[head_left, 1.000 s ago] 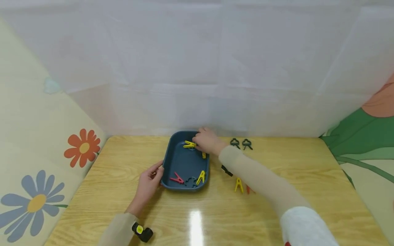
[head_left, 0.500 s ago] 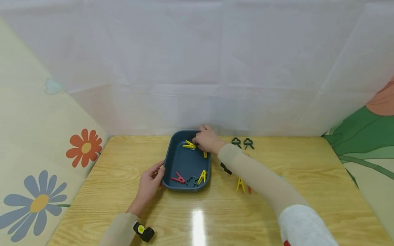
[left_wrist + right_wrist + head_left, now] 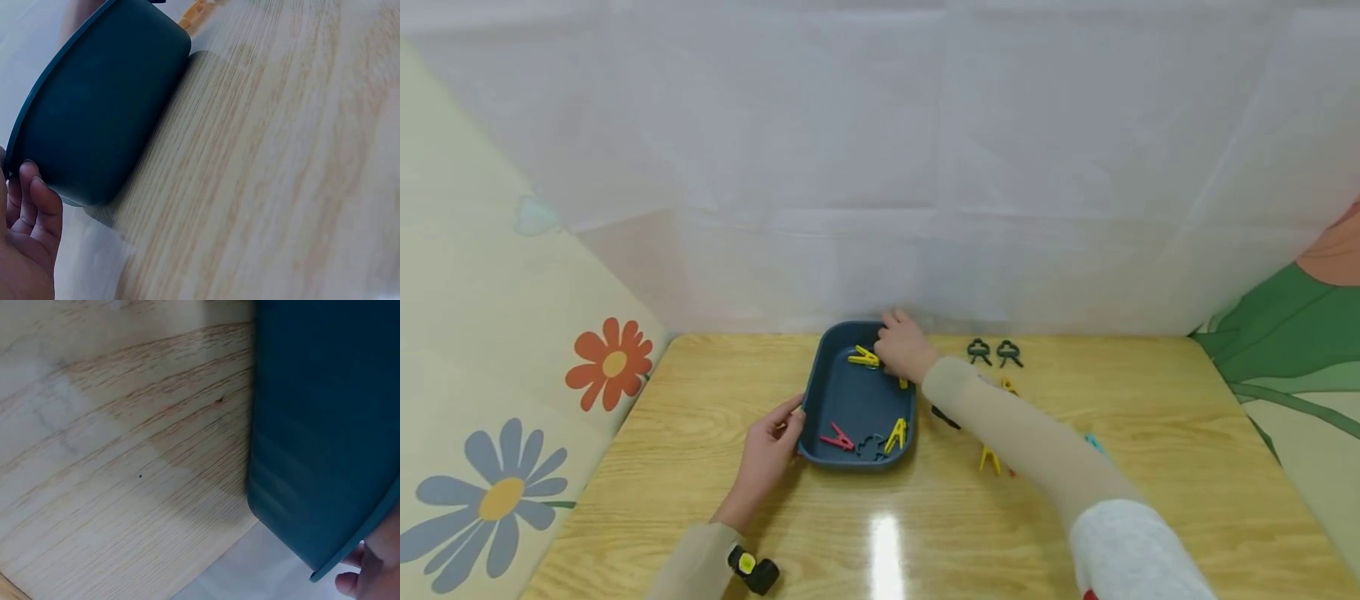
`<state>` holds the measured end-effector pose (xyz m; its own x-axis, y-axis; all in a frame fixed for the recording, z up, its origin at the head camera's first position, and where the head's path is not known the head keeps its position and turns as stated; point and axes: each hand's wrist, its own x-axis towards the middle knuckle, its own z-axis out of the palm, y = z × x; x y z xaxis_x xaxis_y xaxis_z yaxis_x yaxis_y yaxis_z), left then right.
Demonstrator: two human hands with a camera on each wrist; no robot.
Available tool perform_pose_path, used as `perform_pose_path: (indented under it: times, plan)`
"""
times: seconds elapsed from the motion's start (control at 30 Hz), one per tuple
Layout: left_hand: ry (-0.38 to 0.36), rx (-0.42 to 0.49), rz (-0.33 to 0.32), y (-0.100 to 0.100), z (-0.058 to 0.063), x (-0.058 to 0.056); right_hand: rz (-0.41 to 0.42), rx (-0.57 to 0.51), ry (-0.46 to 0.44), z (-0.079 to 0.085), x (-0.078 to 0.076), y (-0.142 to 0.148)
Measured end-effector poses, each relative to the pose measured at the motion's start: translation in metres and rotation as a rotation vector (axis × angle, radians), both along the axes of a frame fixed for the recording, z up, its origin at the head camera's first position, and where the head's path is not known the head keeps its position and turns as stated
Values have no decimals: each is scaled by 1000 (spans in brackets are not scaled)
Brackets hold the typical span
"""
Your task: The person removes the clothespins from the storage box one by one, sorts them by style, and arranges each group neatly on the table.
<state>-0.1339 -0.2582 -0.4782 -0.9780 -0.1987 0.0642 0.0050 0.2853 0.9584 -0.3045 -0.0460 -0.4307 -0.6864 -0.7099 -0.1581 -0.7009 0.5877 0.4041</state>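
A dark blue tray (image 3: pixel 859 404) sits on the table. My left hand (image 3: pixel 767 448) grips its left side, thumb at the rim and fingers against the outer wall, as the left wrist view also shows. Across the far right corner, my right hand (image 3: pixel 904 347) holds the rim; its fingertips are partly hidden. Inside lie a yellow clothespin (image 3: pixel 865 357) near the far end, a red clothespin (image 3: pixel 837 437), a dark clover-shaped clip (image 3: pixel 871 448) and another yellow clothespin (image 3: pixel 896 435) near the front. One more yellow piece (image 3: pixel 903 383) shows beneath my right hand.
Two dark clips (image 3: pixel 978 351) lie at the table's back, right of the tray. Yellow and red clothespins (image 3: pixel 990 458) and a light-blue piece (image 3: pixel 1092 442) are partly covered by my right forearm. A white sheet (image 3: pixel 805 275) hangs behind the wooden table (image 3: pixel 722 375).
Both hands keep their places on the tray. My right forearm has shifted slightly down and left, uncovering the light-blue piece and an orange-yellow one. The head view has drifted a little.
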Motion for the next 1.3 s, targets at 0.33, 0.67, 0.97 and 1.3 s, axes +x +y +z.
perform_pose_path:
  times: [0.33, 0.67, 0.97, 1.3]
  plan:
    - [-4, -13, 4, 1, -1, 0, 5, 13, -14, -2, 0, 1]
    - [3, -28, 4, 1, -1, -1, -6, -64, -49, 1, 3, 5]
    - [-1, -17, 2, 3, 2, 0, 11, -91, -56, 0, 3, 7]
    - [5, -5, -1, 0, 1, -1, 40, -161, -32, 6, 4, 11]
